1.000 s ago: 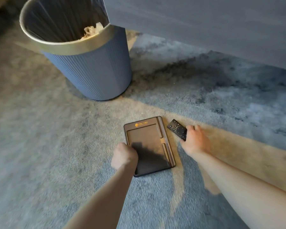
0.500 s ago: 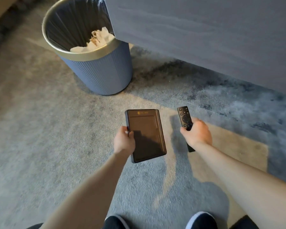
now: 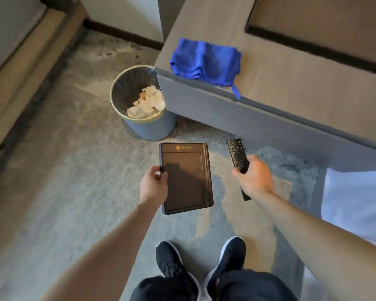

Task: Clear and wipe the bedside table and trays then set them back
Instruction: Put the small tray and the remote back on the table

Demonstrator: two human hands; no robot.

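Note:
My left hand (image 3: 153, 184) grips the left edge of a dark brown rectangular tray (image 3: 186, 178) with a gold logo, held flat above the carpet. A black remote control (image 3: 237, 155) points forward from my right hand (image 3: 255, 177), which is closed around its lower half. The bedside table (image 3: 280, 88), with a tan top and grey sides, stands ahead on the right. On its near left corner lies a crumpled blue cloth (image 3: 206, 61).
A blue waste bin (image 3: 149, 127) with a gold rim and crumpled paper inside stands against the table's left side. My black shoes (image 3: 200, 259) are on the grey carpet below. White bedding (image 3: 356, 200) shows at the right edge. A wall with a dark skirting board runs behind.
I have lifted the tray and the remote off the carpet and risen upright. The view has pulled back, so the table top and blue cloth have come into sight.

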